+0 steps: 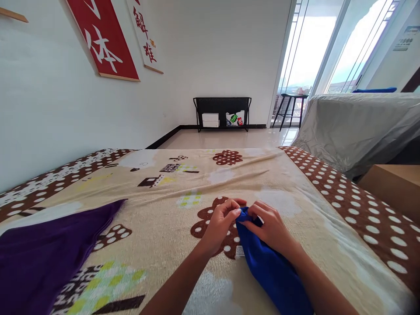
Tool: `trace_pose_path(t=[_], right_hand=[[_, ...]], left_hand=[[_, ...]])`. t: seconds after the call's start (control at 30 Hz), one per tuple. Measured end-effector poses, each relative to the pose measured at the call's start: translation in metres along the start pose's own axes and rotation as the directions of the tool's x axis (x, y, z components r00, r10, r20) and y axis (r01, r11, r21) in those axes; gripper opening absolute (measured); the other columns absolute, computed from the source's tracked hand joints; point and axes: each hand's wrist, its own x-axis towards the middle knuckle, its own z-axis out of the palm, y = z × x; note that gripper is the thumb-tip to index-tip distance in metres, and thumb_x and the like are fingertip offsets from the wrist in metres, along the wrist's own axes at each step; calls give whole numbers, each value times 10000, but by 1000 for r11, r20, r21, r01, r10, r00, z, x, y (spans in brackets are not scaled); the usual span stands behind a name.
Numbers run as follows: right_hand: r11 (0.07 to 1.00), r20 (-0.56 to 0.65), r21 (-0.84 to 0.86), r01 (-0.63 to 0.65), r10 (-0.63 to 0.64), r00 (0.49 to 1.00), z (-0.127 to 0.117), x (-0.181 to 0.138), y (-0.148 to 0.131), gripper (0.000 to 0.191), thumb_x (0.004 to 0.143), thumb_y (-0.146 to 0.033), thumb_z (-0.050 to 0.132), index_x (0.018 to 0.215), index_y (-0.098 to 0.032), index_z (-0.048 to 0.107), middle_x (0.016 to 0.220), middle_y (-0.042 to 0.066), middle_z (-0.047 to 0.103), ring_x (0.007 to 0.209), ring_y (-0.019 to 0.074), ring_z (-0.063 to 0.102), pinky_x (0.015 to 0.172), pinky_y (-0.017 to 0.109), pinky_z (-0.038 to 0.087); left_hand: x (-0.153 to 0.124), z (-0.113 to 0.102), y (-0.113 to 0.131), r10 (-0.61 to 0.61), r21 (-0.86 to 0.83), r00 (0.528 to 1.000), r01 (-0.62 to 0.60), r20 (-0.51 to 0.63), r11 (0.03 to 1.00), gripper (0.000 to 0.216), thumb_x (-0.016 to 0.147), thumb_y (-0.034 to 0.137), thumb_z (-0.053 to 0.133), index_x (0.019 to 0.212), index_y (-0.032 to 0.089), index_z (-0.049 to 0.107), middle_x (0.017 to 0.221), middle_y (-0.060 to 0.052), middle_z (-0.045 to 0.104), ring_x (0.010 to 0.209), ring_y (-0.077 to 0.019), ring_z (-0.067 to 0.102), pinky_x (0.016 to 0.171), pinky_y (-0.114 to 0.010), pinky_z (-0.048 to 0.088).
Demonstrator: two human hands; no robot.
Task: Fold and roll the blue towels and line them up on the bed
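Both hands meet at the top end of a blue cloth garment (267, 267), whose exact kind I cannot make out. My left hand (226, 216) pinches its bunched edge between thumb and fingers. Closed on the same edge from the other side is my right hand (269, 221), with its thumb along the fabric. The rest of the blue cloth hangs down toward me, partly behind my right forearm. A small white label (240, 251) shows at its left side. Under it all lies a beige patterned blanket (170, 232).
A purple cloth (42, 249) lies spread at the left. Brown polka-dot borders edge the blanket. Beyond stand a black rack (223, 105) with white boxes, a dark stool (292, 97), a grey-covered piece of furniture (361, 122) and a cardboard box (393, 186) at right.
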Motion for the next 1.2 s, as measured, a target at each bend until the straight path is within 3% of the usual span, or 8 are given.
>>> trace_pose_path(t=[0.27, 0.4, 0.53, 0.67, 0.77, 0.9, 0.97, 1.2], right_hand=[[899, 62, 398, -180, 169, 984, -21, 2, 4, 279, 933, -408, 610, 818, -202, 463, 893, 7, 574, 853, 131, 538, 803, 260, 435], [870, 88, 342, -354, 346, 934, -25, 2, 10, 342, 922, -501, 605, 847, -206, 450, 692, -51, 452, 629, 88, 391, 573, 224, 321], [846, 381, 315, -431, 303, 873, -57, -2, 23, 357, 895, -542, 620, 902, -204, 507, 680, -51, 485, 600, 82, 383, 532, 215, 290], [917, 634, 90, -389, 248, 732, -95, -13, 41, 439, 692, -504, 826, 984, -218, 665, 753, -27, 576, 675, 109, 479, 578, 212, 348], [936, 655, -38, -350, 288, 698, -101, -16, 56, 334, 706, -460, 803, 919, -217, 718, 772, -8, 608, 708, 127, 510, 619, 222, 379], [908, 417, -56, -416, 400, 816, -89, -10, 85, 346, 842, -521, 612, 847, -193, 723, 685, 9, 598, 649, 135, 494, 589, 245, 378], [884, 141, -45, -465, 466, 873, -84, -7, 101, 373, 815, -523, 613, 921, -192, 747, 680, 16, 619, 626, 142, 507, 571, 251, 379], [847, -640, 75, -526, 445, 627, -86, -9, 121, 436, 722, -389, 640, 1065, -156, 774, 665, 26, 648, 550, 126, 532, 488, 223, 364]], left_hand=[[7, -11, -3, 5, -79, 994, 3, 105, 997, 182, 916, 333, 522, 834, 187, 592, 949, -50, 646, 948, -194, 583, 899, -321, 442], [8, -22, -1, -41, 131, 992, 25, 119, 991, 314, 957, 465, 497, 811, 189, 529, 774, 18, 502, 696, -115, 458, 655, -239, 378], [6, -38, 16, -238, 337, 876, 93, 420, 937, 409, 798, 516, 728, 948, 216, 493, 723, 63, 501, 605, -95, 432, 569, -223, 322], [4, -62, 37, -357, 668, 774, -113, 524, 736, 393, 726, 391, 811, 1012, 222, 601, 801, 43, 617, 712, -127, 535, 672, -240, 374], [3, -89, 46, -355, 750, 798, -172, 486, 639, 216, 814, 397, 707, 812, 190, 645, 747, 33, 605, 699, -129, 520, 647, -242, 358], [5, -128, 46, -108, 876, 980, -98, 168, 472, 224, 848, 387, 617, 754, 187, 657, 666, 36, 589, 651, -135, 495, 698, -272, 361], [7, -144, 43, 132, 941, 991, -37, -9, 338, 145, 836, 281, 562, 824, 207, 686, 630, 44, 584, 629, -139, 481, 807, -314, 359], [6, -176, 41, 630, 925, 702, 112, -333, 364, 279, 713, 178, 564, 928, 215, 739, 650, 30, 618, 654, -156, 563, 844, -337, 399]])
